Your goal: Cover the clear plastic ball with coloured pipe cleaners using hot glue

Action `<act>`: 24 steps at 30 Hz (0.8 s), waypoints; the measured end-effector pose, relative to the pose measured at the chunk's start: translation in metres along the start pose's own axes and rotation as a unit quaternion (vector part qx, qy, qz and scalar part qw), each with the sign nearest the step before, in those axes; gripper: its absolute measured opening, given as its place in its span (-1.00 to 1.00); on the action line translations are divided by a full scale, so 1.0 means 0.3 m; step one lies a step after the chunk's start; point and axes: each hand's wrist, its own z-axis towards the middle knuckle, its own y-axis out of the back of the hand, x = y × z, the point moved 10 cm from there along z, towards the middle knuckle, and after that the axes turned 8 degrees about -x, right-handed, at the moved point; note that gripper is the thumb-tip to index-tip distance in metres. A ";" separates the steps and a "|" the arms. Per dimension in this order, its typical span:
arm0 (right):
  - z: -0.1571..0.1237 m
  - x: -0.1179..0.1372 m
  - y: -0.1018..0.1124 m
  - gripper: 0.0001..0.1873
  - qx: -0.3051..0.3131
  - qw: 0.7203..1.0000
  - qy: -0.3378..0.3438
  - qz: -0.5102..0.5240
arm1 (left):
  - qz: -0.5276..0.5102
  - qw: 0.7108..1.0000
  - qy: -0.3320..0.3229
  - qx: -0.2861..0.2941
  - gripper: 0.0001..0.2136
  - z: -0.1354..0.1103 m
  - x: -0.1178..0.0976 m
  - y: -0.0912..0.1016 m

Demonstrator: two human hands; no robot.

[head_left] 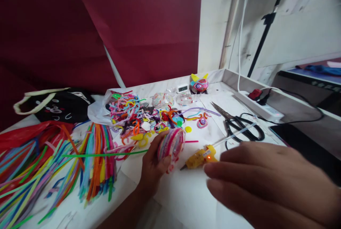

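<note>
My left hand (154, 158) is wrapped round a clear plastic ball shell (174, 147), partly lined with pink, white and pale pipe cleaners. A green pipe cleaner (106, 154) reaches leftward from behind this hand; I cannot tell whether it is held. Large and slightly blurred at the lower right, my right hand (261, 179) has its fingers stretched forward, with the thumb hidden. Its fingertips are beside a yellow hot glue gun (199, 156), whose red light is lit. The gun's nozzle points left, toward the shell, and a glue stick (237, 132) sticks out of its back.
Bundles of long pipe cleaners (98, 165) lie at left, beside a black bag (64, 106). Behind are a heap of short pieces (125, 108), clear shells (183, 99), a small timer (183, 88) and a decorated ball (199, 84). Scissors (234, 122), a power strip (259, 106) and a phone (306, 147) are at right.
</note>
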 end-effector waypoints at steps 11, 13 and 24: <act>0.039 -0.442 -0.202 -0.78 -0.032 0.994 -0.109 0.007 | 0.012 0.996 -0.076 0.052 -0.54 -0.002 -0.019 -0.019; 0.094 -0.509 -0.304 -0.77 0.021 0.991 -0.134 0.023 | 0.025 0.993 -0.101 0.052 -0.55 -0.004 -0.050 -0.026; 0.316 -0.566 -0.897 -0.77 0.269 0.959 -0.086 -0.019 | 0.056 0.989 -0.131 0.026 -0.52 -0.008 -0.064 -0.009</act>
